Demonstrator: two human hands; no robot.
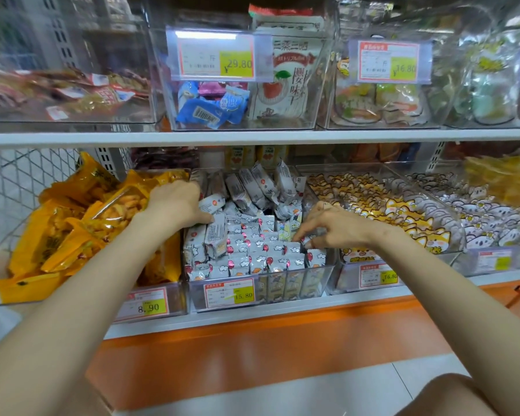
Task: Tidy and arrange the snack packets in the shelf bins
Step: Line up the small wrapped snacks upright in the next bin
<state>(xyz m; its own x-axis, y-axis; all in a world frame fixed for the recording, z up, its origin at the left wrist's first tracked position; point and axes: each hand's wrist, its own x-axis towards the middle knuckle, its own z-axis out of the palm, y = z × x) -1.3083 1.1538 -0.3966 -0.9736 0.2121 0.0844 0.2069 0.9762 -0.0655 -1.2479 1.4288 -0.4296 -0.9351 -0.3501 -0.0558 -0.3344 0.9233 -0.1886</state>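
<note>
A clear plastic bin [327,274] on the lower shelf holds many small silver-grey snack packets [252,256], upright in rows at the front and jumbled at the back. My left hand [174,202] reaches into the bin's back left and its fingers curl round loose grey packets there. My right hand [324,226] hovers over the bin's right side and pinches a small packet [305,243] between thumb and fingertips. A price tag [228,294] reading 15.80 sits on the bin's front.
Yellow snack bags [72,229] fill the bin to the left. Bins of cat-print packets [382,205] and koala-print packets [487,217] stand to the right. The upper shelf [252,136] carries more clear bins. An orange base [267,340] runs below.
</note>
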